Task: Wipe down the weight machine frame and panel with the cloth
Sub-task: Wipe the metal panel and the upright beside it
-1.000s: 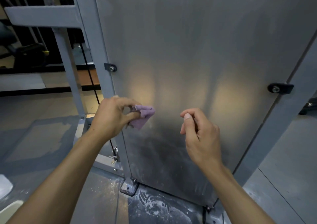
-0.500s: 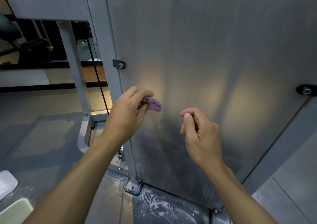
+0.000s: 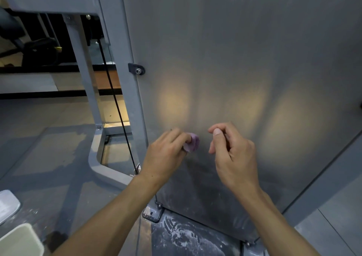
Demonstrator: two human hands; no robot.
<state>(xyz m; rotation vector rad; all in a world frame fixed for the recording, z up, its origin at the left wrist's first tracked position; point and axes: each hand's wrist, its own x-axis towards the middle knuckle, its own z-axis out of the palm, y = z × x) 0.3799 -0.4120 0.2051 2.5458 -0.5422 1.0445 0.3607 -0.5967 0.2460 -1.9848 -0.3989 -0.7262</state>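
Pinching a small purple cloth [image 3: 191,145] bunched into a wad in the left hand [image 3: 166,157], fingers [image 3: 176,136] curled round it so that only a nub is showing past the knuckles. Bunching it this way probably to be putting a firm, thick pad against the metal rather than a loose flap. Holding the wad at the brushed metal panel [image 3: 244,59] of the weight machine, low on the sheet and just right of the grey frame upright [image 3: 125,79]; whether actually touching the surface or hovering a little off it, impossible to tell from this angle.

Keeping the right hand [image 3: 233,157] up beside it, near but apart, fingers loosely curled toward the thumb and seemingly holding nothing. Possibly waiting to help refold or take over the cloth, judging by the posture.

Working low likely because the dirt is sitting there: dull smudging across the bottom of the panel, and white dust lying on the floor [image 3: 186,238] by the bolted foot plate [image 3: 151,213]. Upper panel looking cleaner, catching warm reflections.

Standing close and looking down, with the black cable [image 3: 115,106] running behind the upright and a black mounting bracket [image 3: 136,69] fixing the panel edge. Judging the wiping as being well short of done, the lower panel and frame base needing attention.
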